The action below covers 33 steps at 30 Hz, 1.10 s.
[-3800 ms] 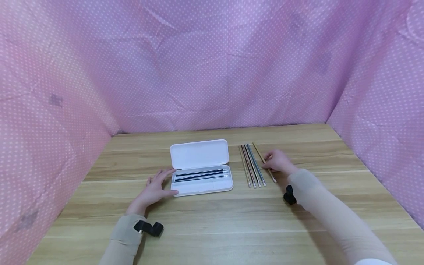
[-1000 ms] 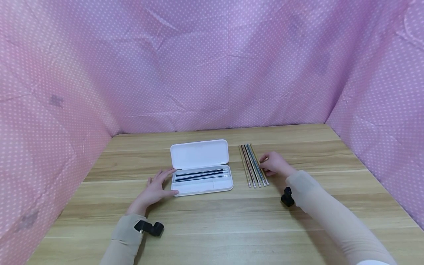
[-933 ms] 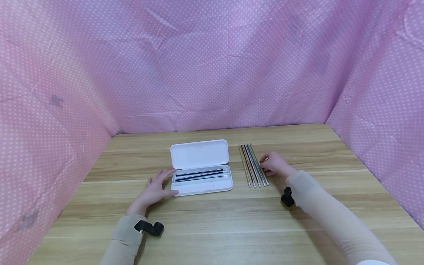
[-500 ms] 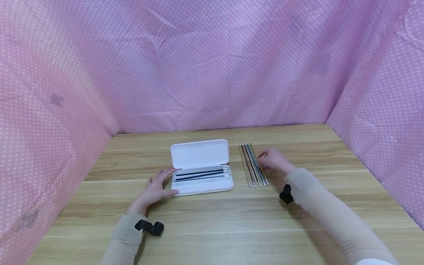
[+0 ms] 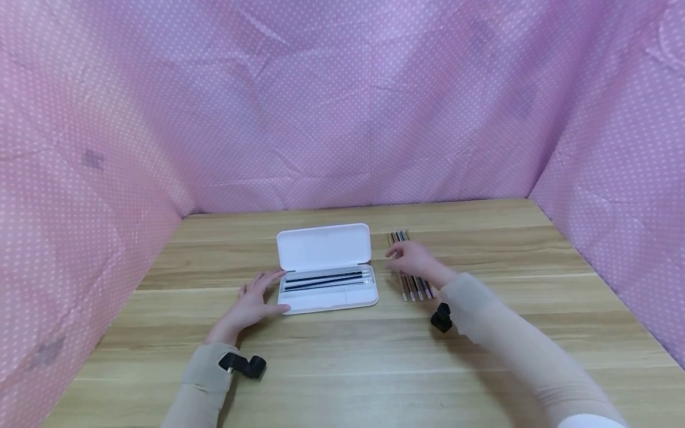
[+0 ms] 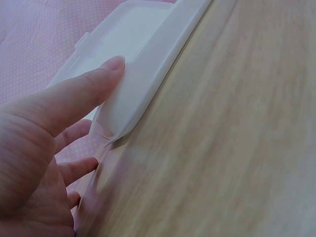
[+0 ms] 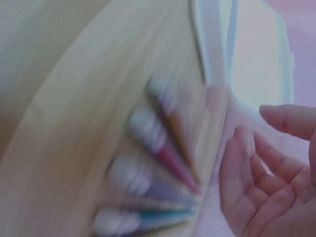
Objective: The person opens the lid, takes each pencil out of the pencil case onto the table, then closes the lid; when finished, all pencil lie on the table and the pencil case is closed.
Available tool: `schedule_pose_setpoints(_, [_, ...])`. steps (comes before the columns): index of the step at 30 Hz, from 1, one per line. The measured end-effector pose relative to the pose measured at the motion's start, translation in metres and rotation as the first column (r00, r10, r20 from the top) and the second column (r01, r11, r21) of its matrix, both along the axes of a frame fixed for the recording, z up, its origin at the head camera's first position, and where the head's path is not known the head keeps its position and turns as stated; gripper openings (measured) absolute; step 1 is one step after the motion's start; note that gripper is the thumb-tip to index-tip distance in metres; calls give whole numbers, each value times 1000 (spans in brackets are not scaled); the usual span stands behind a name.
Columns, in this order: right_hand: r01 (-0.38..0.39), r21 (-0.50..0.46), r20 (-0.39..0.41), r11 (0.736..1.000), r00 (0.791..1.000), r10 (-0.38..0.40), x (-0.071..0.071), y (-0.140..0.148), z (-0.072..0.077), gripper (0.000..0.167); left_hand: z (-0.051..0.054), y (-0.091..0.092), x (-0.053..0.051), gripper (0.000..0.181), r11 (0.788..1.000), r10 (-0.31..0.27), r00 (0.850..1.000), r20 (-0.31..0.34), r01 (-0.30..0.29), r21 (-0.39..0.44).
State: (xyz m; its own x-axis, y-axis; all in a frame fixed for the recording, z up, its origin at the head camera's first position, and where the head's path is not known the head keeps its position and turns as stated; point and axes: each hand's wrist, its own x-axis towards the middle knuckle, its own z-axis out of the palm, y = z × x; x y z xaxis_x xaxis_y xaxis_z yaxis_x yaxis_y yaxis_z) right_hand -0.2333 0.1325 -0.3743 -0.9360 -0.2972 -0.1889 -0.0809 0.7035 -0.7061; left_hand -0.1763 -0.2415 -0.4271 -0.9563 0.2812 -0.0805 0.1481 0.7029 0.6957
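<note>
A white case (image 5: 332,301) lies with its lid (image 5: 323,246) raised, and several dark pencils (image 5: 324,280) rest in its tray. My left hand (image 5: 251,304) touches the case's left end; in the left wrist view its thumb lies on the white wall (image 6: 143,79). To the right of the case, several pencils (image 5: 414,291) lie side by side, eraser ends toward me. My right hand (image 5: 414,260) is over them and hides their middles. In the right wrist view this hand (image 7: 276,182) has thumb and fingers apart with nothing between them, beside the blurred pencils (image 7: 170,158).
The wooden table (image 5: 342,368) extends around the case and pencils. Pink dotted cloth (image 5: 332,107) hangs behind the table and along both sides. A black wrist camera (image 5: 441,318) sits below my right wrist, close to the tabletop.
The rightmost pencil was moved left to join the others. My right hand has since left it and moved left over the row. My left hand has stayed at the case.
</note>
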Motion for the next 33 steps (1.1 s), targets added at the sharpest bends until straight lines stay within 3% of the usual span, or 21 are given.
schedule_pose_setpoints(6, [-51,19,-86,999,995,52,2,-26,5,28,-1,-1,-1,84,1000,6,1000,7,-6,8])
schedule_pose_setpoints(15, [-131,-9,-154,991,980,128,4,-59,-3,24,1,0,0,82,1000,2,1000,4,-2,9])
schedule_pose_setpoints(19, [-228,61,-153,972,960,235,6,-69,-5,29,1,1,0,82,1000,-1,1000,2,1,10])
schedule_pose_setpoints(25, [-382,178,-169,907,896,410,9,-77,-7,32,1,0,0,83,1000,6,1000,18,-6,6])
schedule_pose_setpoints(33, [-407,171,-116,898,896,428,8,-85,-9,30,-1,-1,-1,83,1000,-1,1000,7,0,14])
